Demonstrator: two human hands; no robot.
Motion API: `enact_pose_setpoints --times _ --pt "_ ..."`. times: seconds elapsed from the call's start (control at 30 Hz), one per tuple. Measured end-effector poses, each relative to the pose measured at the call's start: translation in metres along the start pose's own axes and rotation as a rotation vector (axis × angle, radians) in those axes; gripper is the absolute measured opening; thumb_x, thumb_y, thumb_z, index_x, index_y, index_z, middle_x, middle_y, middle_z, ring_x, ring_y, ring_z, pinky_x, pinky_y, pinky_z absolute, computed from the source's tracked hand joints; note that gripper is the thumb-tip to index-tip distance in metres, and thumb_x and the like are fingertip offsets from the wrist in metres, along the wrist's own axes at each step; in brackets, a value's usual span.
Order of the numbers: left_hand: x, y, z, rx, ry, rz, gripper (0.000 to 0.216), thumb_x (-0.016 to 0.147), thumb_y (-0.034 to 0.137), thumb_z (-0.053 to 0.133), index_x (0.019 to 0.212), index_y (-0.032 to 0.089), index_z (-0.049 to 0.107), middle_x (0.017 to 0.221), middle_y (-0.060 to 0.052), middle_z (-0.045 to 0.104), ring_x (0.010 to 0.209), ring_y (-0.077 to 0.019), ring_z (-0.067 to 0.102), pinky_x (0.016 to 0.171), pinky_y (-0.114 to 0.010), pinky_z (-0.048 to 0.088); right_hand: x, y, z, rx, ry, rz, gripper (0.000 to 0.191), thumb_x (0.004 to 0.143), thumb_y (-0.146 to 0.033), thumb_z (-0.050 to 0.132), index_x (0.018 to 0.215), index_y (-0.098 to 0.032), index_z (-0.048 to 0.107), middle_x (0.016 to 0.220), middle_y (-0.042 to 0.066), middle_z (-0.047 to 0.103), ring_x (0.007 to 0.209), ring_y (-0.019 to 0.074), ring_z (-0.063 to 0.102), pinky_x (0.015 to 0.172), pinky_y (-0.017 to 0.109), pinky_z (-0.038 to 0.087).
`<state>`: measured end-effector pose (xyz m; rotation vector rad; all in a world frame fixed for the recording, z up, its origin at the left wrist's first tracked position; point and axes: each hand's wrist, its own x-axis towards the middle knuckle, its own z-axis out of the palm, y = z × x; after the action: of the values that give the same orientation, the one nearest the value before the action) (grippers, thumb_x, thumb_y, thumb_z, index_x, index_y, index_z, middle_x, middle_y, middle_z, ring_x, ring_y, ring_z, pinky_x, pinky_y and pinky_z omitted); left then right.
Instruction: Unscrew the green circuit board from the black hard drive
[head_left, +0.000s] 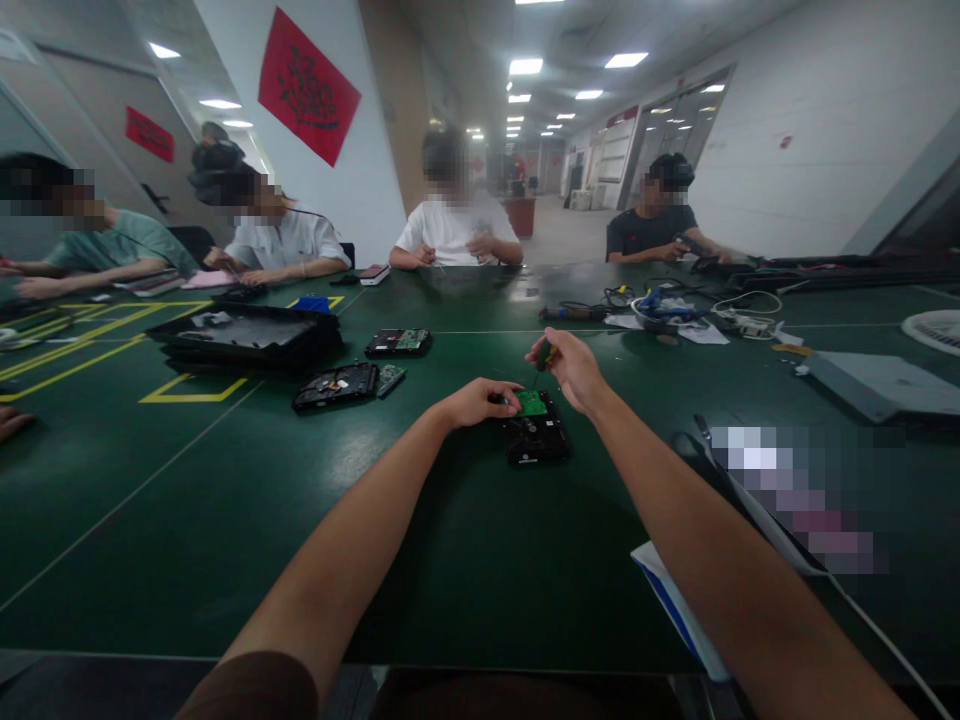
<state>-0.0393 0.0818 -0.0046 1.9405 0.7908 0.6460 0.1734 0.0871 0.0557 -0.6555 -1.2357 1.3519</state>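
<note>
A black hard drive (537, 438) lies on the green table (225, 500) in front of me, its green circuit board (532, 403) facing up. My left hand (480, 400) rests against the drive's left edge, fingers curled on it. My right hand (568, 365) is closed round a small screwdriver (543, 358) with a dark handle, its tip pointing down at the circuit board.
Two more opened drives (336, 385) (398, 342) and a stack of black trays (247, 340) lie to the left. Cables and tools (660, 308) sit at the right rear, a white-and-blue sheet (675, 600) near my right forearm. Several people sit along the table's far side.
</note>
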Motion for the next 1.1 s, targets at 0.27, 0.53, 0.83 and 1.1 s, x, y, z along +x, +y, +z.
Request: enact_pose_setpoints --times 0.27,0.53,0.83,1.1 --pt "0.0005 -0.0045 -0.0006 0.013 0.017 -0.018 0.022 0.081 0.034 0.074 0.095 0.016 0.076 0.146 -0.014 0.054 0.135 -0.0268 0.051 0.116 -0.042 0.03 0.0001 -0.0062 -0.0017 -0.075 -0.023 -0.055 0.03 0.079 -0.05 0.07 0.096 -0.026 0.068 0.074 -0.002 0.065 0.072 0.0152 0.063 0.068 0.029 0.046" --pt "0.001 -0.0024 -0.0009 0.007 0.001 -0.007 0.02 0.082 0.032 0.073 0.095 0.016 0.075 0.145 -0.014 0.055 0.136 -0.0281 0.05 0.115 -0.044 0.032 0.001 -0.0027 0.0006 -0.046 -0.014 -0.045 0.038 0.081 -0.06 0.064 0.072 -0.023 0.064 0.068 0.0 0.062 0.067 0.0159 0.061 0.068 0.031 0.047" --pt "-0.0003 -0.0012 0.0 -0.023 0.006 -0.025 0.022 0.081 0.033 0.075 0.094 0.016 0.075 0.147 -0.015 0.053 0.137 -0.0278 0.049 0.115 -0.042 0.031 0.0019 -0.0029 -0.0045 -0.083 0.003 -0.036 0.037 0.082 -0.059 0.061 0.084 -0.023 0.072 0.076 0.001 0.064 0.073 0.0162 0.061 0.069 0.03 0.047" --pt "-0.0003 0.0014 0.0 -0.001 0.006 -0.015 0.023 0.081 0.034 0.074 0.094 0.015 0.075 0.146 -0.015 0.054 0.137 -0.0282 0.049 0.114 -0.042 0.032 0.0032 -0.0016 -0.0026 -0.177 0.013 -0.123 0.031 0.08 -0.053 0.068 0.073 -0.023 0.067 0.075 0.0 0.065 0.073 0.0162 0.063 0.069 0.029 0.047"
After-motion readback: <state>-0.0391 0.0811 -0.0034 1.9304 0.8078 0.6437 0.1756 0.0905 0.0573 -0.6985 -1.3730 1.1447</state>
